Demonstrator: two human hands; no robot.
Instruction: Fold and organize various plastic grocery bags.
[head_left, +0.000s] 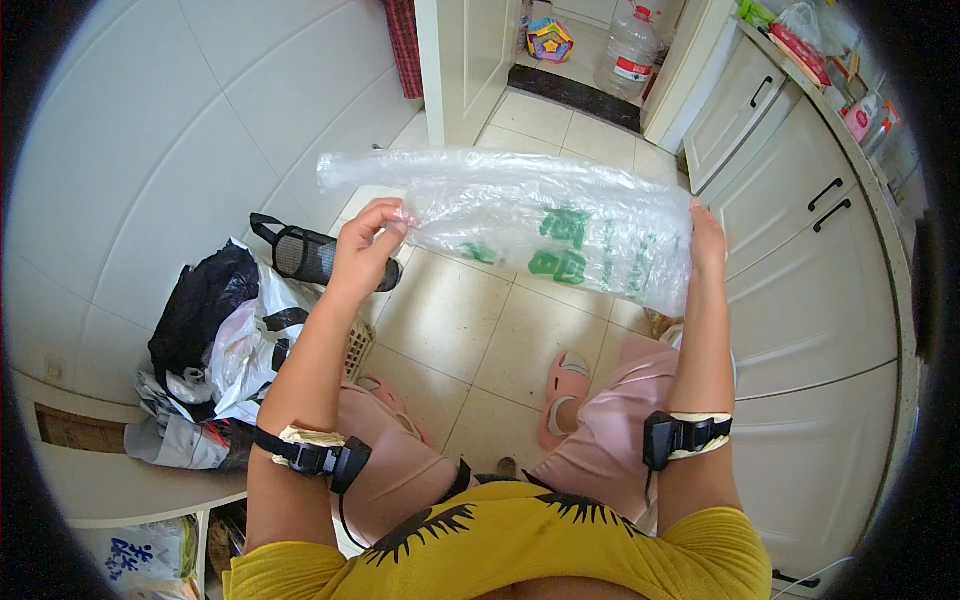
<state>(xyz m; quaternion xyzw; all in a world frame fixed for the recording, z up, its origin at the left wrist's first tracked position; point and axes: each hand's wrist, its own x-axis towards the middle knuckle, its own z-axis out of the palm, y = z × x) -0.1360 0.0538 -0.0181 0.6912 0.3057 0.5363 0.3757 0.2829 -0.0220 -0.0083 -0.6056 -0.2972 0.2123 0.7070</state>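
Observation:
A clear plastic bag (510, 202) with green printing is stretched sideways between my two hands, above the tiled floor. Its left end, a loose bunched strip, reaches past my left hand (371, 244), whose thumb and fingers pinch the bag's lower left edge. At the bag's right end, my right hand (707, 238) grips the edge; its fingers are partly hidden behind the plastic. The bag looks flat and crumpled, and I cannot tell which edge is its mouth.
Black and white plastic bags (247, 330) are piled at left beside a black mesh holder (304, 255). Cabinets (810, 300) line the right side under a cluttered counter. An open door (476, 67) stands ahead; beyond it are a large plastic bottle (631, 52) and a colourful toy (550, 40).

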